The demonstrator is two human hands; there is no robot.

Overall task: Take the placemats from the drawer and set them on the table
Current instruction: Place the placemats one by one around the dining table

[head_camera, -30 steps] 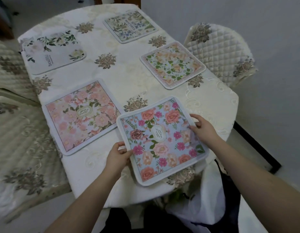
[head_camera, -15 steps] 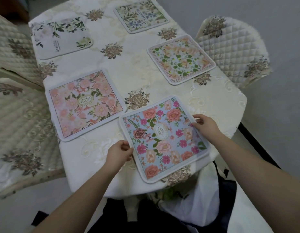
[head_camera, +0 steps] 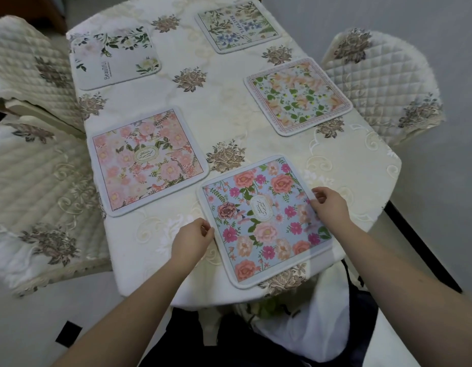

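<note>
While you look down over a rounded table draped in a cream embroidered cloth with tan flower motifs, five soft, square placemats with rounded corners and pale stitched borders lie flat on it. Nearest you sits the blue floral placemat, turned slightly askew near the table's front edge. Your left hand pinches its left border between thumb and curled fingers; your right hand rests on its right edge, fingers bent and gripping the border. Just beyond to the left lies the pink rose placemat. Farther right is the peach and green placemat; at the far end lie the white leafy placemat and the cream placemat with blue sprigs. Quilted, diamond-stitched chair covers flank both sides.
</note>
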